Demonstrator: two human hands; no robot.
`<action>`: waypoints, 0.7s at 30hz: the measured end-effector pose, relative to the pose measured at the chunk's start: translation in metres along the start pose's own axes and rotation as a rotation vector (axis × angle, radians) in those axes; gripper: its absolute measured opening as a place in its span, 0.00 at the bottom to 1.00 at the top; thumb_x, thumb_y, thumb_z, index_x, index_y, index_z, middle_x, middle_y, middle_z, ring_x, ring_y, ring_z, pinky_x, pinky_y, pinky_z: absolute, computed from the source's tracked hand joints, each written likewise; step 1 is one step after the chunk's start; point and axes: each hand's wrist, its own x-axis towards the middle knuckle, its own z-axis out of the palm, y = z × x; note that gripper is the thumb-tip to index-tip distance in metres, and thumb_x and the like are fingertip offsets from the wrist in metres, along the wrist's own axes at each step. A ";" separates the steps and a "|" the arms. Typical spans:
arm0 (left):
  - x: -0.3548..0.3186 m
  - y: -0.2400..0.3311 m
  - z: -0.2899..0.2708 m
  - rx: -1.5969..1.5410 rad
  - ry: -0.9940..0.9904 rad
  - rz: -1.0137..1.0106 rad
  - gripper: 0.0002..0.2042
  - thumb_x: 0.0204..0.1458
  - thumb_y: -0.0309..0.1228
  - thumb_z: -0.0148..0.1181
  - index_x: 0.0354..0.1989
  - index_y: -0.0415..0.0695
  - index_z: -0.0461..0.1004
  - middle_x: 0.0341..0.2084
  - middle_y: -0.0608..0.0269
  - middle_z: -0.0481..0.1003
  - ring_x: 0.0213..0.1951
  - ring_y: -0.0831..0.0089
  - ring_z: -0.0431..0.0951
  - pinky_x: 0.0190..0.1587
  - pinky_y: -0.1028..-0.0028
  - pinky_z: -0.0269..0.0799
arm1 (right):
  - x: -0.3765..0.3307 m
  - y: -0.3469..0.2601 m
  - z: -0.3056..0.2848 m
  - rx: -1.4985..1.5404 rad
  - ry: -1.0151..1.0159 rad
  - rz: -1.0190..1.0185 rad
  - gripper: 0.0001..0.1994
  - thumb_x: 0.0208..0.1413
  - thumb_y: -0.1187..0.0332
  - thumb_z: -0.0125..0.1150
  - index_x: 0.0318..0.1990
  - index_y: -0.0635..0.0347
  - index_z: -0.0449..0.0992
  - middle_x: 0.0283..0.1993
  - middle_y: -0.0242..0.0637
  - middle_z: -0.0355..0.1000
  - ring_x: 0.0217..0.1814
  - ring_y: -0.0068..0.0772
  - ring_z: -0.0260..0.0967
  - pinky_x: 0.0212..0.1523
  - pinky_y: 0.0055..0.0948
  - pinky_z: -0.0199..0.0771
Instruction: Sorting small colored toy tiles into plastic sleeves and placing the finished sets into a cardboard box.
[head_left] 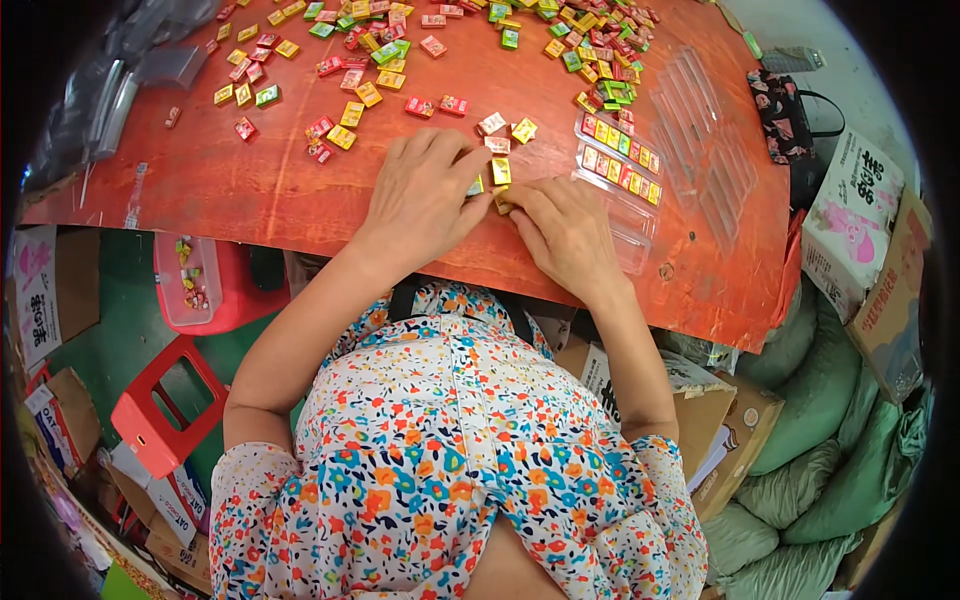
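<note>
Left hand (425, 190) curled, fingertips partly hidden, half covering a green box (476, 187); right hand (565, 232) bunched against a mostly hidden yellow box (503, 204); whether either grips cannot be told; toward twelve o'clock, a short row (501, 172) of glossy red and yellow boxes; at two o'clock, a clear tray (630, 230), partly filled; scattered boxes (368, 95), eleven to one o'clock, cut off above.

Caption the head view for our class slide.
Left hand and right hand at a row of small boxes on a red table, clear tray at right.
</note>
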 end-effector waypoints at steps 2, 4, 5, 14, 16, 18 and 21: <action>0.006 0.000 0.007 -0.017 0.019 0.022 0.12 0.45 0.32 0.64 0.39 0.43 0.76 0.37 0.61 0.71 0.45 0.62 0.70 0.47 0.62 0.66 | 0.001 -0.005 -0.006 -0.023 -0.028 0.006 0.14 0.49 0.70 0.66 0.45 0.57 0.76 0.42 0.37 0.74 0.43 0.42 0.72 0.43 0.39 0.71; 0.010 -0.001 0.009 -0.014 0.017 0.025 0.13 0.45 0.31 0.64 0.39 0.43 0.76 0.38 0.61 0.71 0.45 0.62 0.70 0.47 0.61 0.66 | 0.004 -0.007 -0.006 -0.009 0.005 0.002 0.14 0.49 0.70 0.66 0.45 0.57 0.75 0.42 0.37 0.74 0.43 0.42 0.72 0.43 0.39 0.72; 0.011 -0.001 0.010 -0.013 0.011 0.030 0.13 0.45 0.31 0.63 0.40 0.42 0.77 0.38 0.61 0.72 0.46 0.62 0.70 0.47 0.61 0.66 | 0.005 -0.007 -0.006 0.004 0.038 0.002 0.14 0.48 0.70 0.67 0.44 0.57 0.75 0.43 0.37 0.74 0.43 0.42 0.72 0.43 0.39 0.72; 0.012 -0.002 0.007 0.008 -0.019 0.043 0.11 0.44 0.31 0.64 0.37 0.43 0.77 0.39 0.61 0.72 0.46 0.62 0.70 0.48 0.62 0.66 | 0.007 -0.012 0.007 0.134 0.019 0.140 0.14 0.47 0.74 0.65 0.43 0.59 0.73 0.41 0.39 0.73 0.41 0.44 0.73 0.40 0.39 0.74; 0.013 0.002 0.007 0.007 -0.012 0.035 0.11 0.44 0.32 0.64 0.36 0.43 0.77 0.39 0.61 0.72 0.46 0.63 0.70 0.48 0.62 0.66 | 0.004 -0.012 0.002 0.115 0.047 0.152 0.14 0.47 0.74 0.65 0.43 0.59 0.73 0.40 0.39 0.72 0.40 0.44 0.73 0.39 0.39 0.74; 0.013 0.003 0.008 0.006 -0.006 0.024 0.11 0.43 0.32 0.65 0.36 0.43 0.76 0.39 0.61 0.72 0.46 0.63 0.70 0.48 0.63 0.65 | 0.006 -0.011 -0.003 0.098 0.073 0.162 0.14 0.48 0.74 0.64 0.44 0.60 0.73 0.40 0.40 0.72 0.40 0.43 0.73 0.39 0.38 0.74; 0.011 0.004 0.011 0.049 -0.014 0.027 0.11 0.43 0.32 0.65 0.35 0.43 0.76 0.39 0.61 0.72 0.46 0.63 0.71 0.48 0.63 0.65 | 0.012 -0.007 -0.009 0.149 0.118 0.359 0.15 0.49 0.74 0.64 0.45 0.61 0.73 0.39 0.41 0.71 0.38 0.42 0.73 0.38 0.37 0.74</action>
